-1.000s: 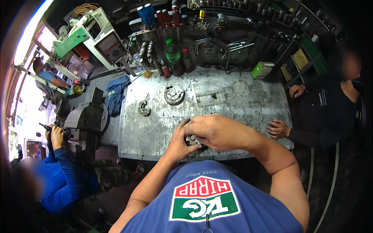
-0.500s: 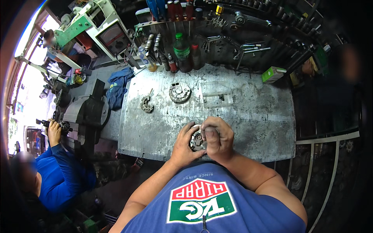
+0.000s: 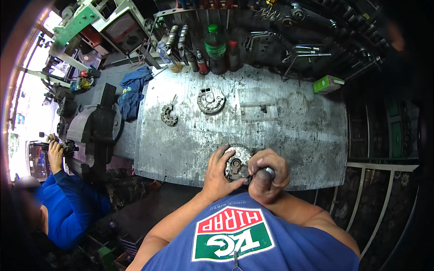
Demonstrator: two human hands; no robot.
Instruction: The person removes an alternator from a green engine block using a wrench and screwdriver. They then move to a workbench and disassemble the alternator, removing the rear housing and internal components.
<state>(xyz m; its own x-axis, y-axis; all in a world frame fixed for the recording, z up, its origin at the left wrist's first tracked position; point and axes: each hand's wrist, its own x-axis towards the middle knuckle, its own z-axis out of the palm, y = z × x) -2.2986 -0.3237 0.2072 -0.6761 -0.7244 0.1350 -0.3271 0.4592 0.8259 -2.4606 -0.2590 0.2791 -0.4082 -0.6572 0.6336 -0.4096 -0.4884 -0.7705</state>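
Note:
At the near edge of the metal-topped bench, a round metal housing, like an alternator end frame, lies in front of me. My left hand is curled round its left side, fingers over the far rim and thumb on the near side. My right hand is closed in a fist at the housing's right side. A shiny rounded end of a tool shows from the top of that fist; its kind is hidden. Farther back sit a second round housing and a curved metal part.
A shallow clear tray with small dark bits lies beyond my hands. Bottles and hanging tools line the back; a green-and-white box sits back right. At left are a large vise, blue cloth and a person in blue.
My right hand has shifted right and toward me, uncovering more of the housing and the tool's shiny end. My left hand stays on the housing. The view has shifted slightly.

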